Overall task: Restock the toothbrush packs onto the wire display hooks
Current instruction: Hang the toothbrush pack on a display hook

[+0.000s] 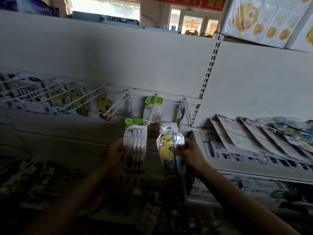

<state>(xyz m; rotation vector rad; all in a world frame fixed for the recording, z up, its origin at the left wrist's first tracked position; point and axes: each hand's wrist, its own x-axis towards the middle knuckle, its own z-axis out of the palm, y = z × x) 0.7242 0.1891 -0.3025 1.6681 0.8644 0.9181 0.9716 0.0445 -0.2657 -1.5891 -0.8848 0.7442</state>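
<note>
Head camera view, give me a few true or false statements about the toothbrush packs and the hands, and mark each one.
1. The left hand holds the green-topped three-brush pack. True.
2. The right hand is empty. False: it grips the yellow cartoon pack.
3. The yellow cartoon pack already hangs on a hook. False: it is held below the hooks.
4. A matching green-topped pack hangs on the wire hook above. True.

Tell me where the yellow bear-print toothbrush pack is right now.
The yellow bear-print toothbrush pack sits centre-right in the head view, gripped by the right hand, just right of the green-topped three-brush pack and below the white wire hooks.
</note>
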